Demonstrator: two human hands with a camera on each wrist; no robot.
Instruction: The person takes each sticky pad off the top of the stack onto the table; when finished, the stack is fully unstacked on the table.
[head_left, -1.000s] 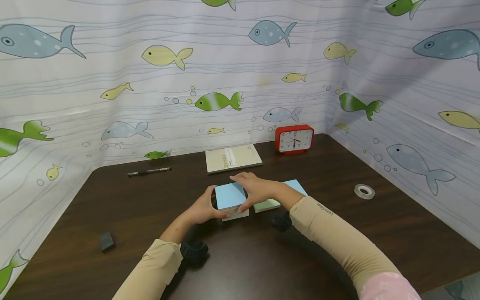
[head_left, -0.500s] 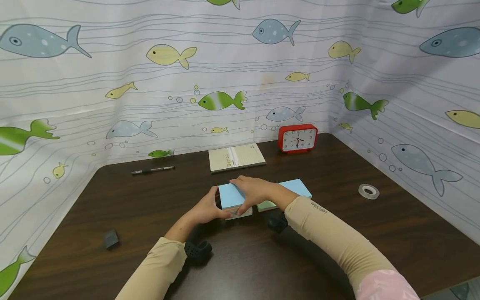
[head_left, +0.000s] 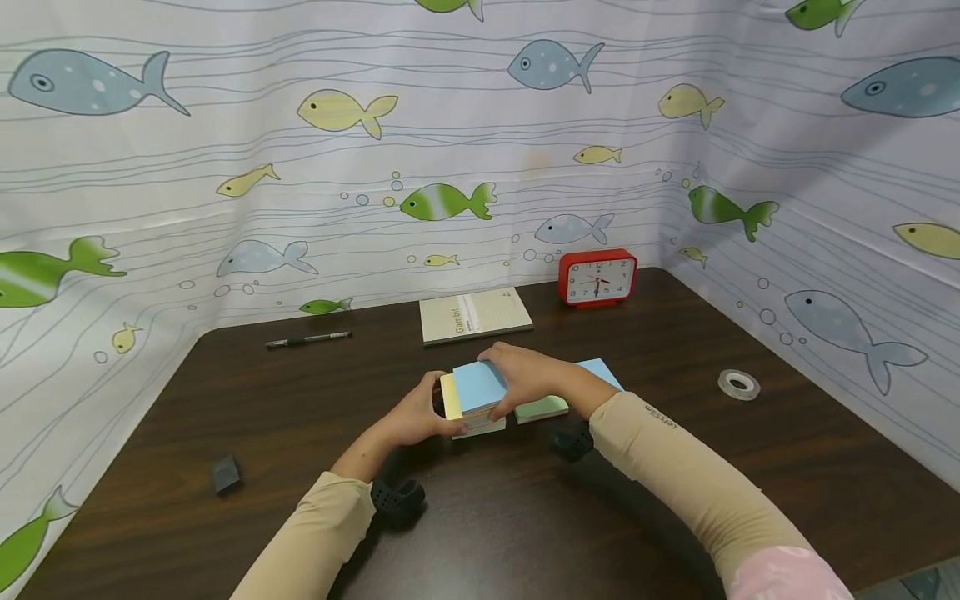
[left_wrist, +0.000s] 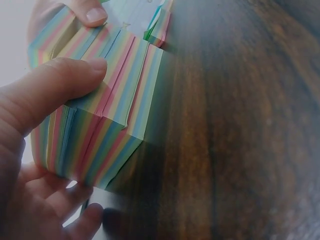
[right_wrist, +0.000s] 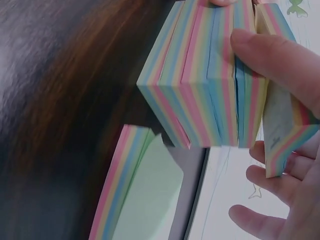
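Observation:
A stack of square note pads (head_left: 452, 402) with striped coloured edges stands on the dark table in front of me. My left hand (head_left: 411, 417) grips its left side, thumb across the near face and fingers behind. On top, a blue-topped note pad (head_left: 478, 386) sits shifted right and tilted, with a yellow sheet showing beneath. My right hand (head_left: 525, 379) pinches that pad between thumb and fingers; in the right wrist view the pad (right_wrist: 280, 130) stands partly apart from the stack (right_wrist: 200, 75). Beside the stack lies a green-topped pad (head_left: 543, 408), with a blue one (head_left: 600, 372) behind, partly hidden by my right arm.
A cream notebook (head_left: 476, 315) lies at the back, left of a red clock (head_left: 598, 277). A pen (head_left: 307, 339) is at the back left and a small dark block (head_left: 226, 475) at the left. A tape roll (head_left: 738, 384) lies to the right.
The blue-topped pad has moved right on the stack with my right hand, uncovering a yellow strip. My left hand keeps its grip. The head view has shifted slightly.

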